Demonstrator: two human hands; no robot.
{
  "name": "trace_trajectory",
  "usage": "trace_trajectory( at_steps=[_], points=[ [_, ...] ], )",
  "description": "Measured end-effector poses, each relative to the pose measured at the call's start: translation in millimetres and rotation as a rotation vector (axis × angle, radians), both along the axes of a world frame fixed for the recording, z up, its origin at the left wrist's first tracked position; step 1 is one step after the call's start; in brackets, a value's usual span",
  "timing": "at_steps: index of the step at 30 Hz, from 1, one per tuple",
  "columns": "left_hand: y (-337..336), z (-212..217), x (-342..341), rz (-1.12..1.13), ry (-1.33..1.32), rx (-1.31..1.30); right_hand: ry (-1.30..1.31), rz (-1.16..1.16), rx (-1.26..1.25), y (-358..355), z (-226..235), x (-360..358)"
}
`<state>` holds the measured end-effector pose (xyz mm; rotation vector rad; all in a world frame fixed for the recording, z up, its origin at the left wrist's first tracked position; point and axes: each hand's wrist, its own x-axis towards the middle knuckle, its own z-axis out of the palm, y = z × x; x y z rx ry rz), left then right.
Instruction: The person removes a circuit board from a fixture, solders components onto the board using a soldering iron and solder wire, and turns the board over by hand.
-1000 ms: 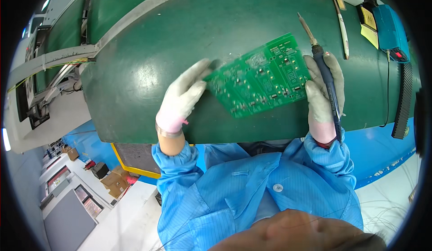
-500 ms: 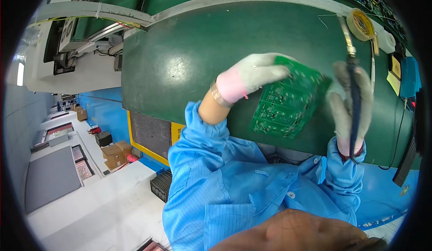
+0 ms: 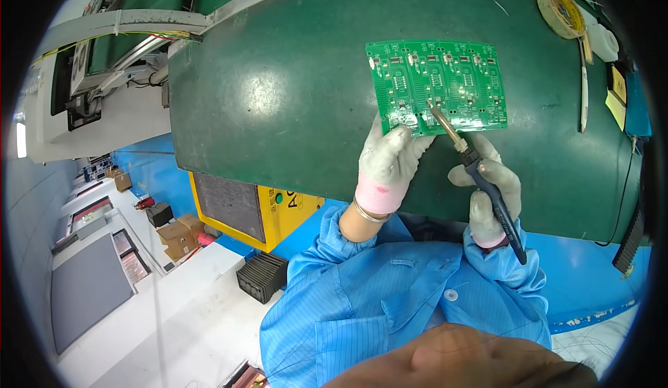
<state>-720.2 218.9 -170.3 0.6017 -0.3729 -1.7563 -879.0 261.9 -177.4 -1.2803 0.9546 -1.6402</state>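
Observation:
A green circuit board with small parts in several repeated sections is held up over the green bench mat. My left hand, in a whitish glove with a pink cuff, pinches its near left edge. The gloved right hand is closed around the dark handle of a soldering iron. The iron's metal tip points up and left over the near middle of the board; whether it touches the surface, I cannot tell. A thin band circles my left wrist.
On the green mat, at the far right, are a yellow tape roll, a white bottle and a thin white stick. Yellow notes lie beside a blue box. A yellow-framed unit stands below the bench's near edge.
My left hand has turned the board from a blurred tilt to a wider, facing position. The right hand has moved left and brought the soldering iron's tip over it.

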Motion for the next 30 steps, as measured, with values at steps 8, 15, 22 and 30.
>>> trace_trajectory(
  at_steps=[8,15,22,30],
  points=[
    [5.3,-4.9,-2.0,0.007,-0.023,-0.026,0.06,0.016,-0.031,-2.4,-4.6,3.1],
    [4.3,-7.5,-2.9,-0.001,-0.01,-0.026,0.036,0.025,0.0,-4.8,-2.2,4.7],
    [4.2,-8.3,-3.9,-0.002,0.007,-0.036,0.05,0.043,0.016,-5.1,-1.9,3.5],
    [4.2,-9.3,-2.8,-0.002,-0.018,-0.034,-0.009,0.03,0.026,0.2,-5.9,3.2]
  ],
)
